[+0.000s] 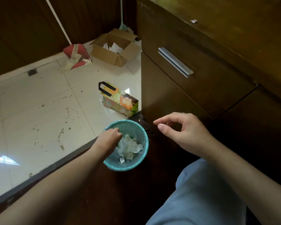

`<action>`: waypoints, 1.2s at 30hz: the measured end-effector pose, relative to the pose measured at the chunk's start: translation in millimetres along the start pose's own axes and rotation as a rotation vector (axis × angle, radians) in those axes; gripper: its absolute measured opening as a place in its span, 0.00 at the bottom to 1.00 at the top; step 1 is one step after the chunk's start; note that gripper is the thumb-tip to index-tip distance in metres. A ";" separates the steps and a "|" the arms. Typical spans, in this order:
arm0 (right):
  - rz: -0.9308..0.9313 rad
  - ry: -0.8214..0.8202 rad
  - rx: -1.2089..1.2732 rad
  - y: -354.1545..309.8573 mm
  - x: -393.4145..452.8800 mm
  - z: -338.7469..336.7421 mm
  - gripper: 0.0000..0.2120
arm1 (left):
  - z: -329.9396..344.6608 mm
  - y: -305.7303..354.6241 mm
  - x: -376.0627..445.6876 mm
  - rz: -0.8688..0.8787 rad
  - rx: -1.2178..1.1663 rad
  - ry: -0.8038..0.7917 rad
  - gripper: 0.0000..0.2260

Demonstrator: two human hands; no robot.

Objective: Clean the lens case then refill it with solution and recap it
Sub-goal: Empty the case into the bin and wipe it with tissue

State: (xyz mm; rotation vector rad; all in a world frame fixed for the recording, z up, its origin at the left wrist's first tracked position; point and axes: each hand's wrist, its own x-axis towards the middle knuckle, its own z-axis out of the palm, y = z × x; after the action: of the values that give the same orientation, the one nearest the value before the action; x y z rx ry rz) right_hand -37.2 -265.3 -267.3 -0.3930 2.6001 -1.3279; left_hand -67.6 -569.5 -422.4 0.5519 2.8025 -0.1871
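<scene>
Low centre of frame, my left hand reached curled into the teal bin over tissue, grip unclear, right hand loosely open, empty; lens case unseen, likely fetch it next.

Head camera looks steeply down, close above hands and floor.

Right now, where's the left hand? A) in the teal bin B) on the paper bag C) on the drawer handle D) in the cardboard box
A: the left hand reaches down into the teal bin, right beside the crumpled tissue.
</scene>
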 end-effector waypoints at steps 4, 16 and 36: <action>-0.017 0.024 -0.023 -13.5 -6.9 -7.3 0.08 | -14.1 1.0 -4.2 -0.270 -0.593 0.069 0.11; -0.113 0.138 -0.174 -77.1 -74.4 -50.3 0.30 | -163.1 47.0 -71.8 0.048 -1.639 0.142 0.15; 0.085 0.887 -0.224 -68.6 -328.7 -267.6 0.25 | -393.7 395.4 -53.7 0.837 -1.332 -0.018 0.10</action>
State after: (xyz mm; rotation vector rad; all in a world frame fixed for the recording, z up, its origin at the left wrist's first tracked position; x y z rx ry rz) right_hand 205.8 5.5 -39.5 0.3818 3.4254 -1.3968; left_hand 37.2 -154.9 -60.1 1.1364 1.7760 1.6004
